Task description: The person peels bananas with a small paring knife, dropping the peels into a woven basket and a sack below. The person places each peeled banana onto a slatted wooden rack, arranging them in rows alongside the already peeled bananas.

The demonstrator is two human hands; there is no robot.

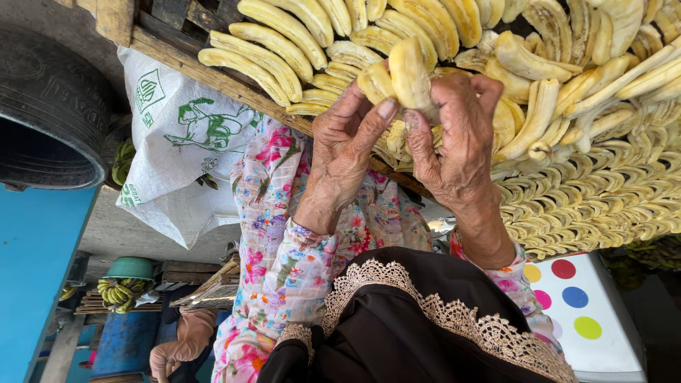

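Lace-edged dark cloth [425,319], hands — left [344,152], right [454,145] — pinching peeled banana [410,74]

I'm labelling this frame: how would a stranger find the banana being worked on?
Start at the rack covered in peeled bananas. At its near edge two hands meet, left hand and right hand. The held banana stands up between their fingertips, lifted off the rows, unlike the flat-lying rest.

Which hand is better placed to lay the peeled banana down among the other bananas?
Probably the right hand: its grip wraps the peeled banana, close to the laid-out bananas. The left hand only pinches the banana's edge.
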